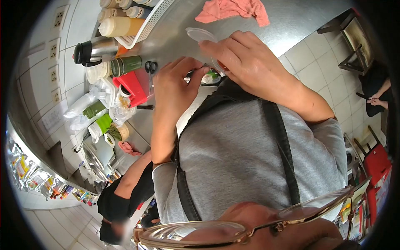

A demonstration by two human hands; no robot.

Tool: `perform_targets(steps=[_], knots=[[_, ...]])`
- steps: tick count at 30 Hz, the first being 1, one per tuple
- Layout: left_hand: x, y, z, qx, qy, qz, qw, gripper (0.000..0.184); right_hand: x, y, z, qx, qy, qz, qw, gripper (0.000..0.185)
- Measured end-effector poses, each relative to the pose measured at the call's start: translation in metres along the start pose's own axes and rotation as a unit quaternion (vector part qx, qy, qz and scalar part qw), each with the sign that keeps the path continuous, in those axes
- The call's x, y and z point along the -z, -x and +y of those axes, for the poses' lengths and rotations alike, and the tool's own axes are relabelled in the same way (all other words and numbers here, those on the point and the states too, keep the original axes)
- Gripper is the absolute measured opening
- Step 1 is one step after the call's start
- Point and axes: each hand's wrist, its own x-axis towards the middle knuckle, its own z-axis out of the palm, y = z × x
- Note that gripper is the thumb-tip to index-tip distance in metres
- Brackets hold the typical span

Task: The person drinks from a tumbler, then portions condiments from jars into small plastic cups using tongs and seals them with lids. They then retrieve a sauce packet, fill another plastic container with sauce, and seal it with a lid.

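My right hand (246, 62) is closed around a small clear plastic cup (218, 66), which looks to have something orange-red in it. Its round clear lid (202, 35) stands open beside the fingers. To the left, my left hand (177, 81) is closed in a pinch close to the cup, on a thin dark thing that I cannot make out. Just below the fingertips, a dish with green and white food (212, 77) shows in part, above the dark apron edge.
A pink cloth (233, 11) lies on the metal counter (179, 29). At left are a white basket (154, 21) of bottles, a steel jug (100, 51), black scissors (151, 68), a red container (132, 88) and plastic bags. Other people show at lower left and far right.
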Motion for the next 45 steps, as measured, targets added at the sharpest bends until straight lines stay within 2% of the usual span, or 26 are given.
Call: perform_targets(steps=[9,11,17,23,45], knots=[[0.003,0.008,-0.005,0.001,0.029,0.016,0.999,0.025,-0.006,0.009,-0.001,-0.058,-0.058,0.030,0.996,0.063],[0.000,0.008,-0.004,-0.037,-0.009,0.044,0.998,0.028,-0.007,0.011,-0.002,-0.065,-0.072,0.027,0.995,0.065],[-0.008,0.009,-0.003,-0.058,-0.021,0.071,0.996,0.029,-0.010,0.016,-0.004,-0.057,-0.061,0.037,0.996,0.066],[-0.009,0.009,-0.003,-0.062,-0.023,0.061,0.996,0.030,-0.013,0.018,-0.004,-0.024,-0.035,0.060,0.997,0.066],[-0.007,0.007,0.005,-0.074,-0.019,0.015,0.997,0.030,-0.007,0.015,-0.024,-0.030,0.001,0.075,0.997,0.060]])
